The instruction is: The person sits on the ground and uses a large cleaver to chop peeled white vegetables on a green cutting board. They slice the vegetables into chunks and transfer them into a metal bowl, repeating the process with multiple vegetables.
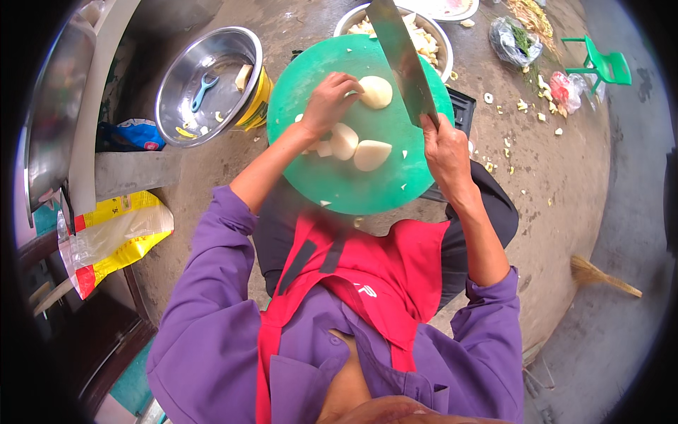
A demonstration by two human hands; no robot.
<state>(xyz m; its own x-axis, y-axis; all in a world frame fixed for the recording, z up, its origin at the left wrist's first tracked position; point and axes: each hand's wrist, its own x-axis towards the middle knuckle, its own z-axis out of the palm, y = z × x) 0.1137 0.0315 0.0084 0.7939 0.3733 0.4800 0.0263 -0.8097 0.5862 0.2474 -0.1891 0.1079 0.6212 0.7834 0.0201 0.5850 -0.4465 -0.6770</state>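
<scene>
A cleaver (405, 63) is in my right hand (447, 146), its broad blade slanting up and left over the right side of a round green cutting board (339, 188). On the board, the fingertips of my left hand (333, 100) meet the left edge of a pale, peeled piece (376, 92), perhaps potato; whether they grip it is unclear. Closer to me lie two more peeled pieces, one rounded (344, 142) and one with a flat cut face (373, 155). Smaller pieces (323, 149) sit partly hidden below my left wrist.
Behind the board stands a metal basin of cut pieces (429, 45). At left, a tilted steel basin (175, 100) holds a blue peeler (204, 93) and a peeled piece (243, 77). Peelings (522, 105) litter the floor near a green plastic chair (606, 63). A hand broom (604, 275) lies right.
</scene>
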